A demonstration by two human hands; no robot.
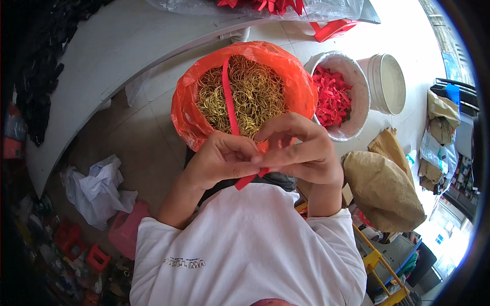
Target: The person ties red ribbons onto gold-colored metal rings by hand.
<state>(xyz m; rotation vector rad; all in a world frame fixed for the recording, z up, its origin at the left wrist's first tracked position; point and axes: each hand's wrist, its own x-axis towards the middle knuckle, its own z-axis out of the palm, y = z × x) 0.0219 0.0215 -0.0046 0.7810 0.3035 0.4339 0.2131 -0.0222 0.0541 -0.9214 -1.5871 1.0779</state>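
My left hand (222, 158) is closed, its thumb and forefinger pinching a red ribbon (228, 97). Opposite it, my right hand (309, 150) has its fingers bent around the same ribbon, the two sets of fingertips touching. One stretch of ribbon runs away from me across a heap of gold wire rings (260, 89); a short end hangs below my fingers. An orange-red plastic bag (186, 115) surrounds the rings. Whether a ring is between my fingertips is hidden.
Right of the bag, a white lined bucket (363, 97) holds red ribbon pieces (332, 97), beside another white bucket (393, 84). A brown paper sack (383, 188) stands near my right elbow. A grey table (112, 51) curves across the far left; crumpled white plastic (102, 188) lies below it.
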